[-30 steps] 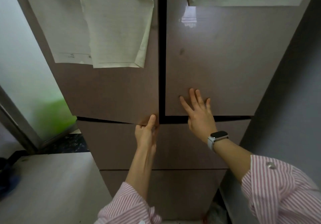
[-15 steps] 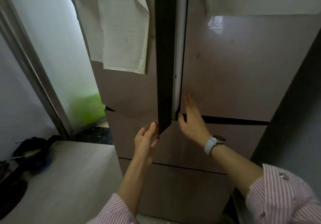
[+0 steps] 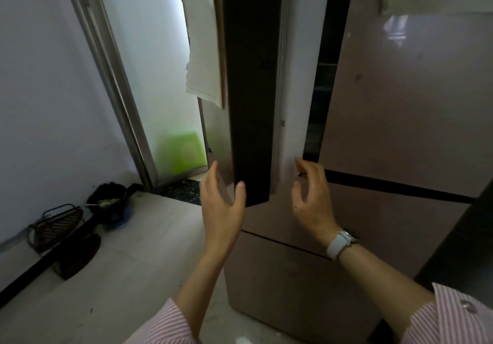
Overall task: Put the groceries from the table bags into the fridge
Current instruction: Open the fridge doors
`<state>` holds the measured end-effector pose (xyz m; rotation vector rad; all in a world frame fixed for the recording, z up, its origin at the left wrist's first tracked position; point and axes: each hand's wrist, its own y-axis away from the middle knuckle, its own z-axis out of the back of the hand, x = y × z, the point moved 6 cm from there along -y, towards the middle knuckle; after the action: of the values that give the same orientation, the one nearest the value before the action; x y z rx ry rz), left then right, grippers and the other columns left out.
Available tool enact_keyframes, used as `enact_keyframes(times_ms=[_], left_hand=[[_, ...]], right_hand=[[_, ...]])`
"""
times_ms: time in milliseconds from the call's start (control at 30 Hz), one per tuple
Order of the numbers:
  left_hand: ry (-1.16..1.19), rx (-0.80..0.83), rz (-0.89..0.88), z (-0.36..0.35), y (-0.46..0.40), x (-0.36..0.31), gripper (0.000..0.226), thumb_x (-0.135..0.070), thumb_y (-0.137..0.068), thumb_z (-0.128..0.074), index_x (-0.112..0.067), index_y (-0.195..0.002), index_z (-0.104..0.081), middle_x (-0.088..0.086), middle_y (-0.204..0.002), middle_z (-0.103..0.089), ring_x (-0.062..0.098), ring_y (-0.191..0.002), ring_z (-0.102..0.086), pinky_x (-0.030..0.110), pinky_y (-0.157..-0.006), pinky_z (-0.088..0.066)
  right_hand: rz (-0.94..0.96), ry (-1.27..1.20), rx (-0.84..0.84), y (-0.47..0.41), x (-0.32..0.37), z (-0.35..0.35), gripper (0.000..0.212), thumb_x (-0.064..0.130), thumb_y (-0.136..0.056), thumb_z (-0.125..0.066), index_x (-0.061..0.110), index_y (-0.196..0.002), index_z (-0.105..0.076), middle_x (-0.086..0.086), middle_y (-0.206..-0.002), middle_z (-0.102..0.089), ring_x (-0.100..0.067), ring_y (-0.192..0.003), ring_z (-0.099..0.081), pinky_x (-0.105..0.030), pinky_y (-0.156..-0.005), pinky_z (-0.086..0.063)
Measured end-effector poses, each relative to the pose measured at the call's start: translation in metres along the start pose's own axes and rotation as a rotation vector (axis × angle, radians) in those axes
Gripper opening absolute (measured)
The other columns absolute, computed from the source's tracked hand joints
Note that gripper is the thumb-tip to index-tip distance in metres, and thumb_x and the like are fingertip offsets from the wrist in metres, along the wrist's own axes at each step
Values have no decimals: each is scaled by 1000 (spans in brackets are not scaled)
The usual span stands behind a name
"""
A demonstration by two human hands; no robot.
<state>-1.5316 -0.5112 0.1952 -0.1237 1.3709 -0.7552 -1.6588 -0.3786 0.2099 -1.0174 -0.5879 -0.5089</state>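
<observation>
The fridge [image 3: 405, 109] has glossy pink-brown doors. Its upper left door [image 3: 250, 90] stands swung out toward me, with the dark side edge and the white inner lining showing. My left hand [image 3: 221, 202] holds that door's lower corner, fingers on the outer face and thumb on the dark edge. Beside the door's inner lining is my right hand [image 3: 310, 197], wearing a white watch, fingers loosely curled and holding nothing. The upper right door is closed. Only a narrow dark gap [image 3: 324, 77] of the fridge's inside shows. No bags or groceries are in view.
A pale table [image 3: 120, 269] lies at the lower left, bearing a black bowl [image 3: 109, 202] with a spoon, a wire rack [image 3: 56, 221] and a dark board. Papers [image 3: 202, 50] hang on the open door. Fridge drawers [image 3: 293, 269] are closed below. A dark wall [image 3: 464, 237] stands right.
The upper left door has swung from closed to well open. My left hand moved from under its bottom edge to its corner. My right hand left the right door and came to the gap.
</observation>
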Motion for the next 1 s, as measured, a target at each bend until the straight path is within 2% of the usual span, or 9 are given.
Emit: enact_keyframes(times_ms=[100,167,267,400,533,633,767,900,1000], left_hand=[[-164,-38,-186,8,4,-15,65,-31,-86,-53,-11,-142,-26,9,-143,-33,17,-132,-30,28,-109,-26],[-236,-91,-242,16,6,-21,68,-34,-85,-49,-9,-143,-23,10,-146,-27,16,-135,-23,30,-110,-21],[-372,-154,-374,28,7,-28,65,-30,-83,-49,-15,-141,-24,7,-146,-18,24,-137,-18,41,-110,-23],[-489,-163,-474,38,6,-27,62,-28,-83,-51,-17,-139,-27,8,-147,-18,26,-140,-14,46,-111,-19],[-468,-202,-423,50,-2,-19,61,-31,-83,-48,-19,-139,-26,6,-147,-18,25,-141,-10,54,-110,-21],[-454,-232,-429,61,-7,-21,63,-30,-83,-48,-21,-140,-23,5,-148,-16,25,-141,-7,58,-109,-21],[-573,-236,-459,80,-15,-12,63,-30,-84,-48,-20,-142,-23,6,-151,-14,22,-143,-3,51,-113,-11],[-663,-163,-294,99,-34,20,74,-39,-84,-41,-25,-147,-4,0,-155,-2,20,-143,1,53,-110,-11],[-668,-152,-178,115,-50,31,78,-38,-85,-44,-22,-147,0,-2,-154,3,20,-143,1,55,-109,-17]], right_hand=[[-74,16,-47,-16,3,1,57,10,-89,-46,4,-141,-24,-18,-145,-25,-18,-132,-24,-29,-110,-19],[-127,-26,70,-22,8,-14,63,11,-93,-45,8,-145,-8,-12,-153,-14,-20,-141,-13,-28,-113,-10],[-93,-134,164,-11,25,-37,68,19,-93,-45,9,-145,-3,-9,-153,-14,-17,-141,-12,-33,-116,-12],[48,-100,142,4,42,-52,67,24,-88,-45,7,-144,-12,-12,-147,-28,-5,-132,-20,-18,-110,-16],[423,152,120,6,62,-64,58,24,-83,-44,7,-137,-30,-20,-133,-47,-23,-128,-31,-48,-105,-35],[632,216,162,5,74,-74,54,20,-82,-45,12,-135,-34,-10,-142,-35,-26,-135,-25,-51,-108,-30],[517,165,136,-10,70,-86,60,18,-85,-39,11,-142,-20,-9,-150,-15,-27,-139,-14,-51,-110,-26],[540,216,294,-13,71,-124,72,26,-87,-35,24,-146,6,-1,-153,4,-23,-142,0,-49,-113,-17],[592,270,344,-14,81,-144,68,24,-86,-34,21,-146,-3,-1,-153,6,-18,-141,3,-46,-112,-11]])
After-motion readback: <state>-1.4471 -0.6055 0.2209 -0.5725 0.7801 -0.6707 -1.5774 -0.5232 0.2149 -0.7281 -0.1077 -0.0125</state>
